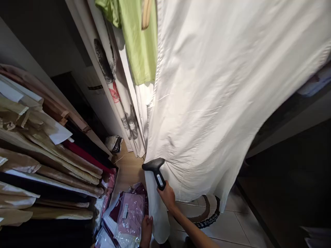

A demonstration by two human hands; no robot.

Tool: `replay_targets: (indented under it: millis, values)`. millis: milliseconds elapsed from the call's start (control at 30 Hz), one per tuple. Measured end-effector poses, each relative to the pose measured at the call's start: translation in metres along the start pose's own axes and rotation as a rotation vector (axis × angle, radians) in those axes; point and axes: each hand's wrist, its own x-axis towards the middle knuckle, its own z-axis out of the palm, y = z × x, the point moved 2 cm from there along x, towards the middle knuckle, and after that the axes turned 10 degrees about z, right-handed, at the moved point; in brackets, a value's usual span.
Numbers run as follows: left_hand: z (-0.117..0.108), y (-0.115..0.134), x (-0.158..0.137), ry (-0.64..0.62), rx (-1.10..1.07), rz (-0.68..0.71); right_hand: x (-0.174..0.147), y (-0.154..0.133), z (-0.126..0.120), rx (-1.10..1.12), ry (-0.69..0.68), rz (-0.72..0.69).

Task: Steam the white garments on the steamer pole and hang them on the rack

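The room is dim, with pale tiles [230, 224] and a patch of wood floor [129, 172] down below. The light falls mostly on a big white cloth [207, 86], which hangs from high up and nearly reaches the tiles. The right side is so dark that I can't really tell what is there.

The right hand [167, 196] is wrapped tight around the handle of a black tool [154, 166]. The tool's wide head lies against the white cloth, near its left edge and low down. The left hand [147, 227] is lower, its fingers closed on the edge of the same cloth. It probably holds that edge so the cloth stays pulled flat and does not swing. Wrinkles spread out beside the tool's head.

The clothes [64, 165] on the left hang side by side, maybe so that they don't get creased. The clear bags look like they are there to keep dust off.

Now to count: two hands, one black tool, one white cloth, one green garment [138, 48] behind it and one pink pack [130, 213] on top of the bagged pile. On the tiles are two curved bands, one brown [206, 210] and one black [215, 216].
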Motion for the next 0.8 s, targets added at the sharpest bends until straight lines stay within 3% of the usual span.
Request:
replay_targets:
  millis: [100,233,333,400,467,567,800]
  values:
    - [-0.006,-0.009,-0.008,0.120,0.017,0.132,0.008,-0.053,-0.045,0.045,0.100,-0.027]
    - [-0.015,-0.017,-0.027,0.112,0.067,0.121,0.011,-0.118,-0.116,0.090,0.223,-0.028]
    - [-0.023,-0.017,-0.043,0.084,0.099,0.076,0.011,-0.147,-0.153,0.128,0.281,-0.096]
    - [-0.028,-0.016,-0.049,0.075,0.096,0.068,0.011,-0.153,-0.162,0.145,0.292,-0.122]
    - [-0.031,-0.016,-0.052,0.053,0.083,0.070,0.011,-0.147,-0.156,0.124,0.261,-0.105]
    - [-0.032,-0.017,-0.050,0.032,0.082,0.073,0.010,-0.119,-0.124,0.054,0.176,-0.029]
    - [-0.024,-0.022,-0.037,-0.014,0.026,0.088,-0.014,-0.008,-0.023,-0.027,-0.021,0.060]
